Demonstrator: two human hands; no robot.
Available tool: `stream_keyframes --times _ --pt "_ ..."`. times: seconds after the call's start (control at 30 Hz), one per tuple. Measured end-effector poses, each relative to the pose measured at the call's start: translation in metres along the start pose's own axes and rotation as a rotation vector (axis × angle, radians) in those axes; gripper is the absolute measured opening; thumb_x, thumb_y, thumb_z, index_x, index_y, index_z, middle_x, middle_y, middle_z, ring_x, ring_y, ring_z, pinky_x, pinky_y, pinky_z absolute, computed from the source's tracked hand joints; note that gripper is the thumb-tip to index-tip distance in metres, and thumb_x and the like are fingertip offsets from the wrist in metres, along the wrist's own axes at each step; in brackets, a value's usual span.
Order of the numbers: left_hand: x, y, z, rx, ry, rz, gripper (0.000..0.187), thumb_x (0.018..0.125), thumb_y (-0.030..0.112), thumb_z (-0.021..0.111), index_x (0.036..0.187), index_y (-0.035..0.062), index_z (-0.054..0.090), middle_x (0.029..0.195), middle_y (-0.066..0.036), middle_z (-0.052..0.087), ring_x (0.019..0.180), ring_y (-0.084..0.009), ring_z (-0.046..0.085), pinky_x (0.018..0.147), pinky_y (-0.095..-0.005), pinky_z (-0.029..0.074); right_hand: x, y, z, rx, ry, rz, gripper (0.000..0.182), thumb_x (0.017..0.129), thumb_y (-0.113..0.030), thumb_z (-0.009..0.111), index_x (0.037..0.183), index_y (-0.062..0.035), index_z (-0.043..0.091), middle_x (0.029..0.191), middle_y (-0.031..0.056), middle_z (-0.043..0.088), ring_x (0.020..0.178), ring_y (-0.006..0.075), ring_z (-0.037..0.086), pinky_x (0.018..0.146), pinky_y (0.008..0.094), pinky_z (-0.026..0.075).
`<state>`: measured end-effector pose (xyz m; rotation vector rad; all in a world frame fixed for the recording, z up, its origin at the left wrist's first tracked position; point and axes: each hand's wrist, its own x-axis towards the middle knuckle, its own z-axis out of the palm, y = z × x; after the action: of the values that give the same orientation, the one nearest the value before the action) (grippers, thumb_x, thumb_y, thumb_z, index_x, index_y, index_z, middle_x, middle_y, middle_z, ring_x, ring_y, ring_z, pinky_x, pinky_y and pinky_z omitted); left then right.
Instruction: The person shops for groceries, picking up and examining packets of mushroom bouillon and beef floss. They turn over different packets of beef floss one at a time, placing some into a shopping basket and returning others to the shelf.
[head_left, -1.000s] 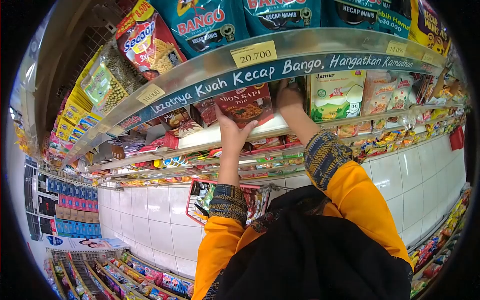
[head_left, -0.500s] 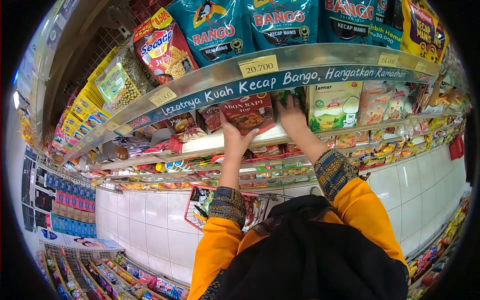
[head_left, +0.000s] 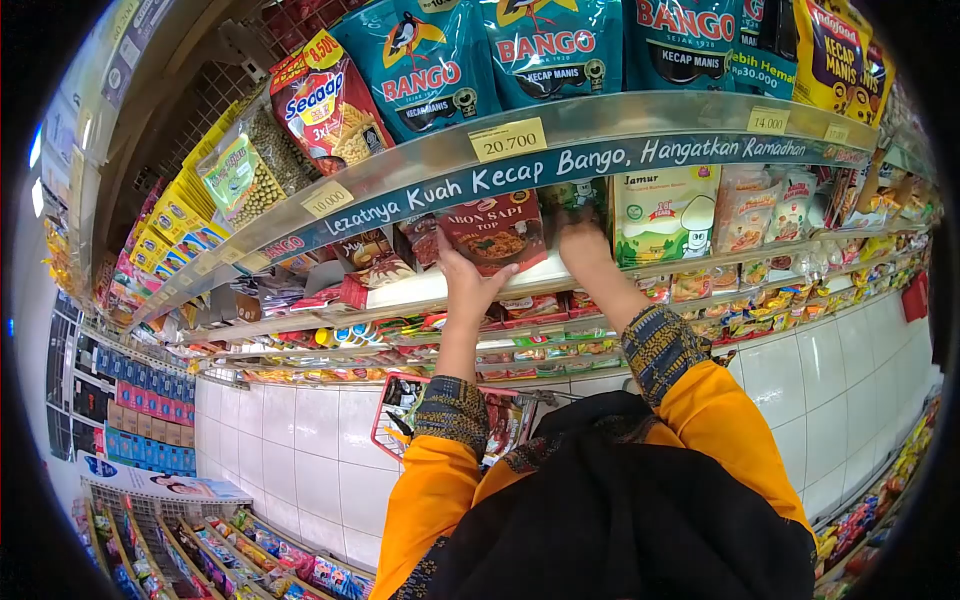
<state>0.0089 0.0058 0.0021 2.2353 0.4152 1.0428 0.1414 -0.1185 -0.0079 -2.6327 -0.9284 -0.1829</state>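
My left hand (head_left: 468,278) is closed on a dark red pack labelled Abon Sapi Top (head_left: 495,228), its thumb along the lower edge and its fingers at the left side. The pack stands upright, tilted slightly, on the white shelf (head_left: 535,275). To its right, my right hand (head_left: 588,252) reaches under the upper shelf's edge, fingers bent against the lower part of a dark green pack (head_left: 577,193). Shadow and blur partly hide those fingertips. A green and white Jamur pack (head_left: 664,215) stands just right of my right hand.
A banner strip (head_left: 570,165) with price tags runs above both hands. Teal Bango pouches (head_left: 425,70) fill the upper shelf. Lower shelves hold packets. Below my left forearm is a red-rimmed basket (head_left: 385,420) with goods. More racks (head_left: 270,560) stand behind, at lower left.
My right hand has drawn down slightly, its fingers going from spread over the dark green pack to bent near its lower part. My left hand keeps its hold on the red pack.
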Motion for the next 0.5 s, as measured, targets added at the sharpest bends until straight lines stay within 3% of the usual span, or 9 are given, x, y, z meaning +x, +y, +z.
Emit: stream_keyframes --times 0.1,0.3,0.37,0.5 --pt "-0.001 -0.004 0.001 0.013 0.019 0.040 0.110 0.050 0.023 0.078 0.123 -0.0113 0.005 0.122 -0.028 0.022 0.112 -0.0349 0.026 0.095 -0.0377 0.022 0.000 -0.002 -0.004 0.038 -0.035 0.033 0.032 0.081 -0.011 0.036 0.111 -0.0120 0.045 0.123 0.0318 0.022 0.105 0.0401 0.041 0.073 0.0381 0.047" --pt "-0.005 0.003 -0.004 -0.108 0.073 0.013 0.106 0.055 0.023 0.076 0.124 -0.0094 0.003 0.123 -0.025 0.022 0.113 -0.0324 0.026 0.094 -0.0381 0.026 -0.001 0.003 -0.003 -0.005 0.053 -0.051 0.028 0.078 -0.011 0.040 0.105 -0.0084 0.048 0.114 0.0245 0.034 0.105 0.0379 0.038 0.076 0.0384 0.046" --pt "-0.008 0.002 -0.006 -0.291 0.155 0.051 0.092 0.062 0.016 0.071 0.125 -0.0064 0.008 0.120 -0.022 0.026 0.113 -0.0302 0.029 0.092 -0.0386 0.030 -0.001 0.003 -0.001 0.002 0.099 -0.061 0.026 0.076 -0.010 0.043 0.100 -0.0053 0.049 0.109 0.0220 0.037 0.105 0.0373 0.038 0.074 0.0382 0.046" --pt "-0.042 -0.001 -0.021 -0.259 0.239 0.018 0.073 0.069 0.007 0.062 0.123 -0.0037 0.016 0.117 -0.020 0.031 0.110 -0.0285 0.035 0.091 -0.0375 0.033 0.000 0.006 0.007 -0.010 0.195 -0.096 0.023 0.073 -0.009 0.044 0.095 -0.0026 0.049 0.106 0.0208 0.039 0.102 0.0367 0.040 0.074 0.0380 0.047"
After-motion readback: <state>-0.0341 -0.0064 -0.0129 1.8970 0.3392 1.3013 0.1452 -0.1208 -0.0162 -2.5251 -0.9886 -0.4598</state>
